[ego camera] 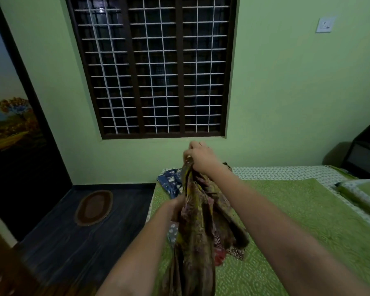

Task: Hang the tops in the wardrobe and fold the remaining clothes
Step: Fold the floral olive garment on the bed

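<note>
nearest the camera, a patterned garment (198, 227) hangs off the bed's (286, 221) edge, held up so it drapes long and can be sorted out. left hand (176, 205) grips it mid-length, mostly hidden by cloth; right hand (201, 155), higher and apart, pinches its top edge, likely hunting a collar or shoulder. behind it a blue printed cloth (171, 182) lies on the bed. beyond is the barred window (154, 67).

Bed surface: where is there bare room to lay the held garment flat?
The green bedspread is bare right of the right hand's forearm, up to the pillow. The bed's left end is crowded: patterned garment gripped by both hands, left hand lower, blue cloth behind.
</note>
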The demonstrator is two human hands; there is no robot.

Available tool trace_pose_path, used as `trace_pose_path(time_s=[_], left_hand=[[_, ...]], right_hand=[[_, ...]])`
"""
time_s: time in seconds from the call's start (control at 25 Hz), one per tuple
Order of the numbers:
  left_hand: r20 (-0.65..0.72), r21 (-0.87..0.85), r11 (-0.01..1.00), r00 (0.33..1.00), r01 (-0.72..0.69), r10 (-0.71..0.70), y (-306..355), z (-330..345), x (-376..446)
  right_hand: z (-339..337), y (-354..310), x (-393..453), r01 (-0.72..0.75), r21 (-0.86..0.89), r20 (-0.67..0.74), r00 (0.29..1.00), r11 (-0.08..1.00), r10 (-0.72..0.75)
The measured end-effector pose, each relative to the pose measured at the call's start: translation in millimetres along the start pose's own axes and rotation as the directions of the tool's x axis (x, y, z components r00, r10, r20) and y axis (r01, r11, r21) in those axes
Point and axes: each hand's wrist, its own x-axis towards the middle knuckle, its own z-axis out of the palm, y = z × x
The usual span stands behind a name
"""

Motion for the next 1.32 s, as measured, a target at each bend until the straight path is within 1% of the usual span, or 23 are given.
trace_pose_path(time_s=[0.08, 0.16, 0.2, 0.24, 0.32, 0.36, 0.48, 0.52, 0.56, 0.64, 0.68, 0.8, 0.84, 0.88, 0.92, 0.96, 1.0, 1.04, 1.08, 1.16, 1.2, 1.24, 1.32], left_hand=[[-0.021, -0.197, 0.977, 0.997, -0.075, 0.072, 8.8, 12.9, -6.6], [-0.037, -0.438, 0.883, 0.985, -0.168, 0.169, 13.5, 13.3, -8.6], [-0.03, -0.518, 0.829, 0.973, -0.211, 0.229, 14.4, 11.5, -8.3], [-0.054, -0.567, 0.787, 0.964, -0.243, 0.259, 12.7, 8.4, -6.2], [-0.085, -0.599, 0.76, 0.964, -0.253, 0.253, 8.4, 5.6, 3.9], [-0.07, -0.601, 0.763, 0.967, -0.236, 0.244, 6.4, 5.6, 8.5], [-0.089, -0.517, 0.827, 0.975, -0.221, 0.205, 2.2, 12.3, 14.3], [-0.121, -0.458, 0.865, 0.978, -0.207, 0.17, 0.8, 12.7, 13.5], [-0.147, -0.399, 0.898, 0.979, -0.186, 0.138, -1.7, 10.9, 13.9], [-0.18, -0.301, 0.942, 0.979, -0.147, 0.095, -7.1, 4.9, 13.6], [-0.177, -0.25, 0.96, 0.981, -0.125, 0.082, -9.4, 3.3, 11.8], [-0.157, -0.149, 0.986, 0.986, -0.071, 0.047, -21.1, -2.4, 10.7], [-0.147, -0.175, 0.982, 0.988, -0.068, 0.042, -25.7, -3.8, 9.2], [-0.132, -0.258, 0.962, 0.989, -0.092, 0.059, -30.5, -7.2, 9.7], [-0.13, -0.378, 0.916, 0.987, -0.137, 0.094, -35.4, -11.5, 9.3], [-0.139, -0.504, 0.844, 0.982, -0.183, 0.13, -41.2, -17.9, 10.3], [-0.171, -0.602, 0.769, 0.975, -0.215, 0.14, -47.1, -22.9, 8.8], [-0.196, -0.653, 0.718, 0.97, -0.24, 0.146, -53.3, -26.8, 6.8], [-0.211, -0.674, 0.692, 0.965, -0.259, 0.156, -57.9, -27.9, 4.2], [-0.196, -0.669, 0.7, 0.967, -0.251, 0.16, -67.6, -27.4, -0.5], [-0.224, -0.677, 0.684, 0.961, -0.271, 0.16, -72.1, -29.1, -0.8], [-0.267, -0.7, 0.639, 0.947, -0.32, 0.181, -76.4, -30.5, -1.7], [-0.383, -0.747, 0.505, 0.901, -0.432, 0.203, -85.7, -41.3, -4.0]], right_hand=[[5.8, -2.9, 1.9, -0.011, 0.099, 0.016, 1.0, 0.995, 0.009], [26.6, 13.6, -4.8, -0.15, 0.229, 0.056, 0.988, 0.962, 0.141], [36.3, 22.7, -11.3, -0.258, 0.334, 0.081, 0.966, 0.907, 0.245], [45.4, 29.4, -18.5, -0.376, 0.447, 0.125, 0.925, 0.812, 0.36], [60.1, 34.4, -31.9, -0.571, 0.559, 0.295, 0.815, 0.601, 0.499], [67.8, 34.2, -38.3, -0.63, 0.552, 0.401, 0.775, 0.546, 0.489], [81.6, 25.6, -52.8, -0.72, 0.524, 0.664, 0.68, 0.455, 0.31], [85.5, 23.9, -53.6, -0.728, 0.501, 0.688, 0.663, 0.467, 0.295], [88.8, 22.8, -53.2, -0.719, 0.452, 0.689, 0.657, 0.529, 0.305], [101.3, 28.2, -48.9, -0.624, 0.333, 0.607, 0.715, 0.707, 0.346], [107.3, 33.1, -45.8, -0.59, 0.28, 0.549, 0.746, 0.757, 0.377], [110.8, 37.3, -45.7, -0.592, 0.204, 0.399, 0.778, 0.78, 0.486], [109.3, 36.6, -46.4, -0.625, 0.24, 0.379, 0.765, 0.743, 0.521], [110.7, 37.7, -46.4, -0.65, 0.267, 0.399, 0.747, 0.712, 0.532], [112.2, 39.0, -48.0, -0.678, 0.307, 0.478, 0.717, 0.668, 0.508], [111.0, 42.9, -49.3, -0.738, 0.42, 0.571, 0.668, 0.529, 0.477], [110.1, 46.0, -52.8, -0.772, 0.532, 0.632, 0.636, 0.349, 0.443], [109.5, 45.4, -58.5, -0.794, 0.598, 0.694, 0.582, 0.112, 0.424], [108.8, 45.3, -63.8, -0.78, 0.622, 0.741, 0.559, -0.065, 0.372], [107.4, 41.3, -72.7, -0.7, 0.652, 0.758, 0.583, -0.292, 0.292], [105.0, 39.9, -75.7, -0.651, 0.661, 0.749, 0.606, -0.373, 0.269], [100.0, 37.0, -77.4, -0.584, 0.675, 0.725, 0.638, -0.452, 0.258], [97.0, 40.0, -82.2, -0.455, 0.701, 0.675, 0.673, -0.55, 0.302]])
